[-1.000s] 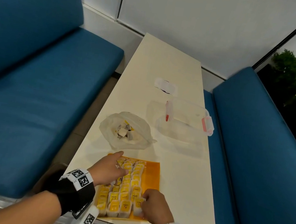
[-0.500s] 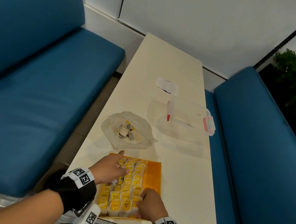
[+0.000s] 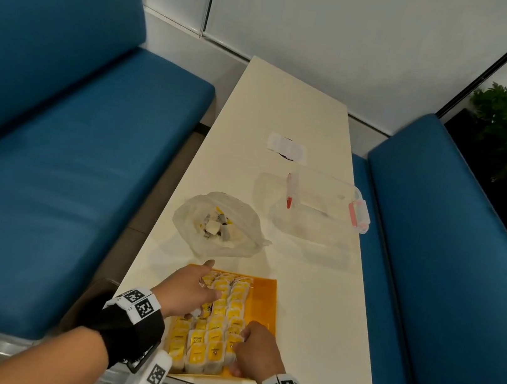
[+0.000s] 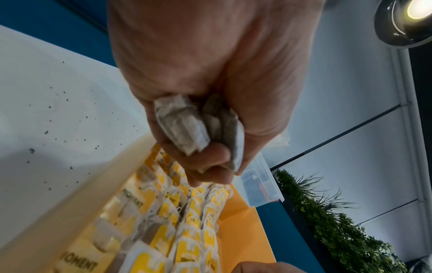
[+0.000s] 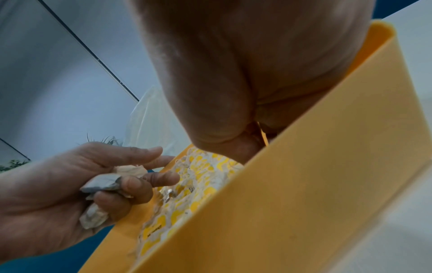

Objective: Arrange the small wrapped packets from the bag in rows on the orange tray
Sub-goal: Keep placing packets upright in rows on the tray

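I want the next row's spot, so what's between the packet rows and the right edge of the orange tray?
In the head view, a bare orange strip of the tray lies between the rows of packets and its right rim, ahead of the right hand.

Smooth matt plastic orange tray (image 3: 262, 301), crinkled paper packets (image 3: 216, 324), thin translucent plastic bag (image 3: 194, 225).

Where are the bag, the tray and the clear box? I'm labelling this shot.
bag (image 3: 243, 220): head view, its right wall.
tray (image 3: 263, 305): head view, bare floor on the right.
clear box (image 3: 326, 199): head view, its clear middle.
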Motion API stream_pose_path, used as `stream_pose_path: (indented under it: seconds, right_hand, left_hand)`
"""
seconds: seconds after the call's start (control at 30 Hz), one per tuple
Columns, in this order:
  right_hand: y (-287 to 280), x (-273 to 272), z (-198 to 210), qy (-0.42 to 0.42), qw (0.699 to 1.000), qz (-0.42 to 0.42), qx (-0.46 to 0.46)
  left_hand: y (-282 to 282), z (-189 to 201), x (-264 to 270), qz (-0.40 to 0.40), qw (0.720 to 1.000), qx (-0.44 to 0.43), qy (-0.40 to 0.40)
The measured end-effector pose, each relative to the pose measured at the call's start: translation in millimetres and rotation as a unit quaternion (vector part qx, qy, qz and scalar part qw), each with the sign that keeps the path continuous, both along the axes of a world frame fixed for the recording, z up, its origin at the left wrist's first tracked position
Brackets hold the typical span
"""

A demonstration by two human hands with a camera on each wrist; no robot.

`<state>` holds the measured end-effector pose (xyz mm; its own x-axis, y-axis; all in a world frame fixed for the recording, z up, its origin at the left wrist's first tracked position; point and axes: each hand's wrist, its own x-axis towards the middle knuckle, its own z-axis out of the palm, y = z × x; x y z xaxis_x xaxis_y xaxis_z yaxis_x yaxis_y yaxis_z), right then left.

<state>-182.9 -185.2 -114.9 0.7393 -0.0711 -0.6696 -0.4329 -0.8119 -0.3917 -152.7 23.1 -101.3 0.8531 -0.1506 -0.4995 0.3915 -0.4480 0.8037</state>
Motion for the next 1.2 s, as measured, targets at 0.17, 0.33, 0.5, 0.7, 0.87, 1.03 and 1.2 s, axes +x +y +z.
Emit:
stream_pose_path:
  seconds: [0.17, 0.33, 0.5, 0.7, 0.87, 1.03, 1.2]
  right_hand:
    - [0.9, 0.7, -1.2, -0.016, 1.000, 0.003, -0.002]
    - [0.7, -0.6, 5.2, -0.014, 1.000, 0.007, -0.001]
    - [3.2, 6.1, 29.4, -0.085, 0.993, 0.068, -0.038]
    - [36.3, 12.0, 83.0, -0.228, 0.953, 0.094, 0.176]
    - [50.5, 11.2, 85.5, -0.233, 0.941, 0.176, 0.173]
    - [40.4, 15.4, 70.4, -0.237, 0.950, 0.070, 0.189]
    - [27.0, 19.5, 65.9, -0.199, 0.936, -0.088, 0.275]
  left_hand:
    - [-2.2, 4.0, 0.8, 0.012, 1.000, -0.014, 0.006]
    - [-4.8, 17.2, 0.5, 0.099, 0.985, -0.120, 0.072]
    - [-6.6, 20.8, 0.1, 0.152, 0.953, -0.228, 0.128]
    - [-13.2, 24.6, 1.8, 0.173, 0.934, -0.286, 0.125]
    - [-15.7, 23.2, 4.5, 0.170, 0.933, -0.290, 0.129]
    - [-9.3, 27.0, 0.7, 0.154, 0.924, -0.316, 0.151]
    - [-3.0, 23.0, -5.9, 0.103, 0.927, -0.341, 0.118]
